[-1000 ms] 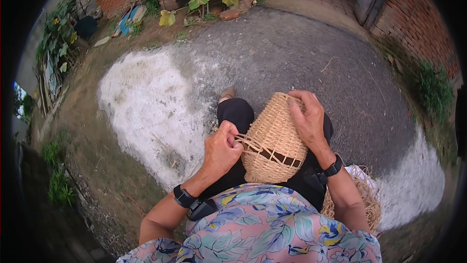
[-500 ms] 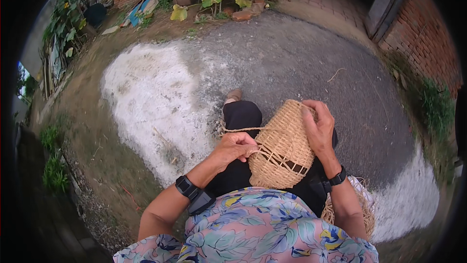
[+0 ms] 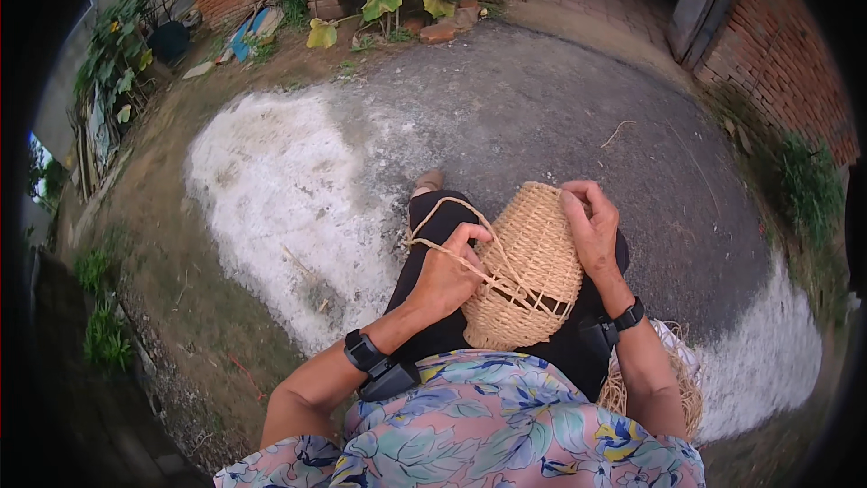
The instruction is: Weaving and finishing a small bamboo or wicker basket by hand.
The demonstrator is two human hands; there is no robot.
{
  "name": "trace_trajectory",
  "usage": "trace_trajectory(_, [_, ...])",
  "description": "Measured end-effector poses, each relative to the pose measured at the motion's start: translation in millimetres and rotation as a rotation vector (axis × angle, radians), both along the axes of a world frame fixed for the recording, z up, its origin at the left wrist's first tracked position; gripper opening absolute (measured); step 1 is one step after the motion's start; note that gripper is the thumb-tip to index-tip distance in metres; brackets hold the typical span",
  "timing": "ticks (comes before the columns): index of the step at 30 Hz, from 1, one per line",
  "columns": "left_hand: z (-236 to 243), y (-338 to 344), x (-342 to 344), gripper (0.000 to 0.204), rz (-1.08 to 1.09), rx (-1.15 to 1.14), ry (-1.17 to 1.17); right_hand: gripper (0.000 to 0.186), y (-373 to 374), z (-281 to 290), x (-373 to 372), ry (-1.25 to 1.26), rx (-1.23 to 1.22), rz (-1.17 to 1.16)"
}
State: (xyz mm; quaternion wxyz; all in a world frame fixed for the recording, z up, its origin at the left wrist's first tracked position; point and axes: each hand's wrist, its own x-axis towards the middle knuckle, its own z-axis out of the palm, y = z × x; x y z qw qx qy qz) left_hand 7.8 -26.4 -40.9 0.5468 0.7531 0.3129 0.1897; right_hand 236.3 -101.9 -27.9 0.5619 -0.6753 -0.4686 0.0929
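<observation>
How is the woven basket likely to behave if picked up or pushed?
The woven basket is probably light for its size: it looks hollow through the open band. That band may flex, being only sparsely crossed. Its rounded sides suggest it could roll if pushed.

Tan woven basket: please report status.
Left hand at loose tan strand; right hand against tan woven basket. Basket against black trousers, slatted gap visible. Strand loops across trousers.
</observation>
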Motion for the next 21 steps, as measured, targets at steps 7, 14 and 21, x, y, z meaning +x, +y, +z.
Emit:
trace_trajectory(7, [7,-3,-2,0.038,0.011,-0.478,-0.168,0.029,28,-17,8,-0.213,-0.183,0.097])
trace_trajectory(14, [-2,4,-29,0.035,0.031,-0.456,-0.251,0.026,24,-17,6,-0.202,-0.101,0.098])
trace_trajectory(21, [-34,30,-38,0.030,0.634,-0.841,-0.511,0.027,23,-21,6,-0.257,-0.126,0.066])
